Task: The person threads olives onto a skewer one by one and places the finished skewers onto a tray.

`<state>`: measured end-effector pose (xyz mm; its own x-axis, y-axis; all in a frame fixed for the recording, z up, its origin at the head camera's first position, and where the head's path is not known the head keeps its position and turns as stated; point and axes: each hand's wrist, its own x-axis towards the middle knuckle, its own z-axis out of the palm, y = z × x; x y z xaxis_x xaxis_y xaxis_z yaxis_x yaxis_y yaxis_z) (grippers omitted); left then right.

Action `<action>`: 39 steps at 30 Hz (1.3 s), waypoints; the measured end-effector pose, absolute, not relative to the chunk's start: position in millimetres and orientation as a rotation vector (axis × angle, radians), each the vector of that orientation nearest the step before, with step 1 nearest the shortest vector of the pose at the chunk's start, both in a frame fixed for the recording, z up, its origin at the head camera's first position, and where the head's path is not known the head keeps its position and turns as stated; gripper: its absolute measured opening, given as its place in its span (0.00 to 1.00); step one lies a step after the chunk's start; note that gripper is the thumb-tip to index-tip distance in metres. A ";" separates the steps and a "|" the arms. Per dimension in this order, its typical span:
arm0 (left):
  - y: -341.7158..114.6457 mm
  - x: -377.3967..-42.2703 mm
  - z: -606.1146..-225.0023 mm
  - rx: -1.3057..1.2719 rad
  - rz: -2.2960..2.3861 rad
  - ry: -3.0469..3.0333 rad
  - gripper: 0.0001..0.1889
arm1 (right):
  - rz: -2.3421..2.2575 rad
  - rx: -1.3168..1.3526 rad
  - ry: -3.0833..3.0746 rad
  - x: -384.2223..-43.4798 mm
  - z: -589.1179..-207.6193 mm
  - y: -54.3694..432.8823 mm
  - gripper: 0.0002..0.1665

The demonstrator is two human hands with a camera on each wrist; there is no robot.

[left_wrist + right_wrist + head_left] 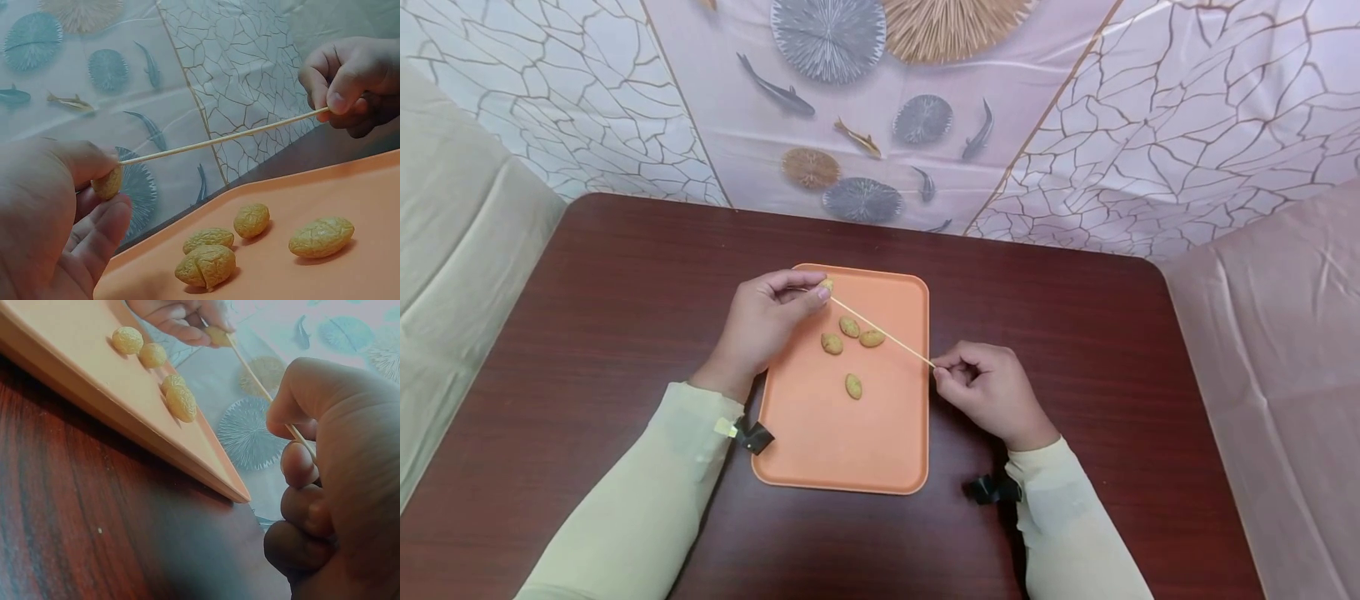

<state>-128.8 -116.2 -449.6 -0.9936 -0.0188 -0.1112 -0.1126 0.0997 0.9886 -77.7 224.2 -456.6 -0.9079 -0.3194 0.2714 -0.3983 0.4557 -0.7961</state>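
Above the far end of the orange tray [880, 442], my left hand [767, 317] pinches a wrinkled yellow-green fruit, like a preserved olive [107, 182], between thumb and fingers. My right hand [988, 387], beyond the tray's right edge, grips one end of a thin bamboo skewer [883, 332]. The skewer's other end meets the fruit at my left fingertips; whether it has gone in cannot be told. Several more such fruits [853, 386] lie on the tray below the skewer. In the right wrist view the curled right fingers [306, 509] hide the skewer's near end.
The tray lies on a dark red-brown wooden table [647, 275]. Behind the table hangs a patterned cloth [865, 125] with fish and round leaf shapes. Pale cloth sides [1285, 333] flank the table. Black straps [992, 489] sit at both wrists.
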 end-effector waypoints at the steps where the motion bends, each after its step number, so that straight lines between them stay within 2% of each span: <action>1: -116.4 -128.9 -449.9 -0.138 2.060 2.262 0.19 | 1.454 0.650 -2.603 -77.8 -456.7 224.6 0.11; 16: -112.1 -130.6 -453.1 -0.098 2.254 1.981 0.15 | 1.515 0.692 -2.555 -75.9 -457.6 222.6 0.08; 25: -108.2 -129.1 -451.1 -0.039 2.340 1.851 0.05 | 1.588 0.722 -2.515 -76.5 -463.2 217.6 0.06; 39: -100.3 -124.7 -448.7 -0.036 2.312 1.771 0.05 | 1.588 0.745 -2.467 -75.1 -463.1 211.8 0.06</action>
